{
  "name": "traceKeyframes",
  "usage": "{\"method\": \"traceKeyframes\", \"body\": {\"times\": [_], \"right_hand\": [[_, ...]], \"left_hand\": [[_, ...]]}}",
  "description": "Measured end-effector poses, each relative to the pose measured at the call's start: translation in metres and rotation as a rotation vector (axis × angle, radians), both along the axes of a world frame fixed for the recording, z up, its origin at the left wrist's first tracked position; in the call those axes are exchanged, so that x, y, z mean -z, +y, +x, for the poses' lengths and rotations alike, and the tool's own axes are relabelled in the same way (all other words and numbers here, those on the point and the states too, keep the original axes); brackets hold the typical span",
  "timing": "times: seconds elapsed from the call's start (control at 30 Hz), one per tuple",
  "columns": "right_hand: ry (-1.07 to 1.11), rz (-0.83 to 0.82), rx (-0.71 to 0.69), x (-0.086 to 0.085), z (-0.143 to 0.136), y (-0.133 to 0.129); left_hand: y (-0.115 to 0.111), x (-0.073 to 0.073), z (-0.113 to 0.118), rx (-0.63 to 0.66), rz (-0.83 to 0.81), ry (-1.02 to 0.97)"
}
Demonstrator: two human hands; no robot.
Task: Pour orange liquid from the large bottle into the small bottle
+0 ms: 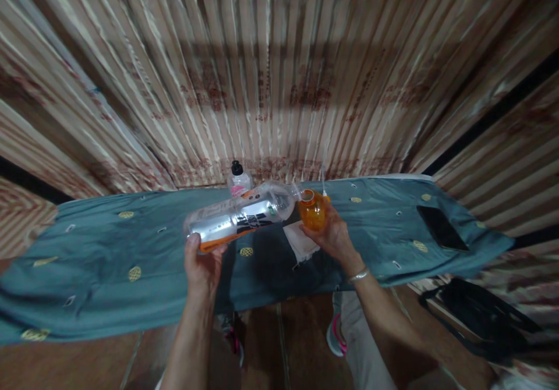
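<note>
1. Left of my left hand [204, 270], bare green cloth [96, 241] gives me room to pass sideways.
2. Between my hands, the tilted large bottle [236, 221] and the orange bottle [312, 214] fill the way across.
3. Behind the large bottle, a black-capped bottle [239, 181] stands in the way, with the curtain [283, 75] walling off the far side.
4. From my right hand [334, 236] to the dark phone [442, 227], open cloth leaves a passage.
</note>
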State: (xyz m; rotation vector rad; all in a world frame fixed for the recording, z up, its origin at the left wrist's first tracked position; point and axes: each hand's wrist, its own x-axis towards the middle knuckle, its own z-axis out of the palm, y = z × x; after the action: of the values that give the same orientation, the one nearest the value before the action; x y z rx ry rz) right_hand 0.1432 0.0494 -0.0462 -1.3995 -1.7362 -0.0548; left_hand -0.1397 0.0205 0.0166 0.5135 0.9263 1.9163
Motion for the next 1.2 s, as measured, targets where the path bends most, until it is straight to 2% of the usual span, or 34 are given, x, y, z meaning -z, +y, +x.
{"method": "traceKeyframes", "body": {"times": [0.23,0.4,0.53,0.7,0.93,1.2], "right_hand": [[0.031,0.006,0.0,0.005,0.001,0.002],[0.046,-0.03,-0.017,-0.001,0.002,0.0],[0.026,0.003,-0.032,-0.004,0.002,-0.001],[0.02,0.009,0.007,0.0,0.001,-0.001],[-0.009,0.057,-0.02,0.001,0.001,-0.005],[-0.032,0.102,-0.023,-0.001,-0.002,-0.008]], "left_hand": [[0.006,-0.009,-0.004,0.015,-0.016,-0.033],[0.013,-0.017,-0.006,0.05,-0.017,-0.03],[0.019,-0.014,-0.005,0.082,0.007,-0.011],[0.022,-0.008,-0.001,0.101,0.026,-0.01],[0.011,-0.012,0.001,0.004,-0.038,-0.009],[-0.002,-0.017,-0.003,-0.021,-0.018,0.047]]}}
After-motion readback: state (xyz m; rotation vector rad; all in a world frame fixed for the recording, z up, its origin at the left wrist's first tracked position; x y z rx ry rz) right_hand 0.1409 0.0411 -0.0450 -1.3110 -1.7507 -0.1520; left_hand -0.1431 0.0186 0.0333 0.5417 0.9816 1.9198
